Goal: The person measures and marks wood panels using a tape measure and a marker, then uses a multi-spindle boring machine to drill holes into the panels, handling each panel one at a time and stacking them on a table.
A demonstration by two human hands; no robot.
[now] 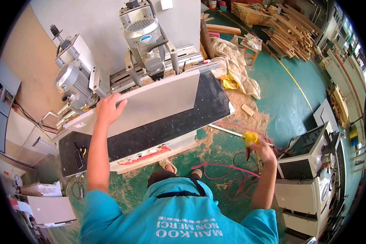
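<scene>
A long pale grey board [158, 99] stands on its edge, leaning back on the black top of a machine table [166, 124]. My left hand [108, 109] grips its upper edge near the left end, thumb apart on the near side. Out to the right, my right hand [263, 151] is closed on a small rounded yellow object [251, 138] with a dark part below it. Blur hides its exact kind. Behind the board are two motor units, one upright [144, 40] and one tilted [75, 79].
Sawdust [248, 107] covers the floor beyond the table's right end. A pink hose [219, 166] lies looped near my feet. Cream machine cabinets [297, 195] stand at the right, and stacked timber [288, 36] lies at the back right. A black-and-yellow tool [80, 156] rests on the table's left end.
</scene>
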